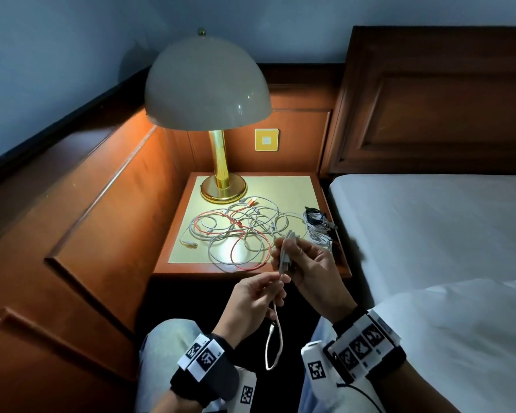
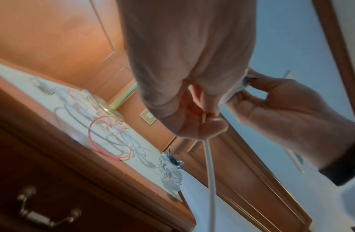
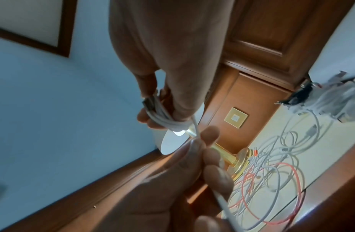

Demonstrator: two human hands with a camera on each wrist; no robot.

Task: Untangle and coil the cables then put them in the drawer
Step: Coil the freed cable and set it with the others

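- White cable (image 1: 281, 257): held in the air between both hands, in front of the near edge of the worktop (image 1: 188, 260) and clear of it.
- Right hand (image 1: 313, 271): fingers curled round a small bundle of folded turns. In the head view the long axis of the bundle runs near upright, tilted slightly away from the person.
- Left hand (image 1: 252, 296): thumb and fingers pinch the free run of the same cable just below the bundle. This hand is lower and nearer to the person.
- Loose tail (image 1: 276, 347): hangs from the left hand in a loop, its connector turned back upward, above the lap.
- Key relation: the tail leads up through the left hand into the right-hand bundle. Judged step: wrapping the tail round the bundle.
- Tangled cables (image 1: 239, 231): white, grey and red, on the middle of the worktop, beyond both hands.
- Coiled cables (image 1: 318, 228): at the right edge of the worktop, nearer the right hand.
- Drawer handle (image 2: 47, 211): below the near edge; the drawer looks closed.
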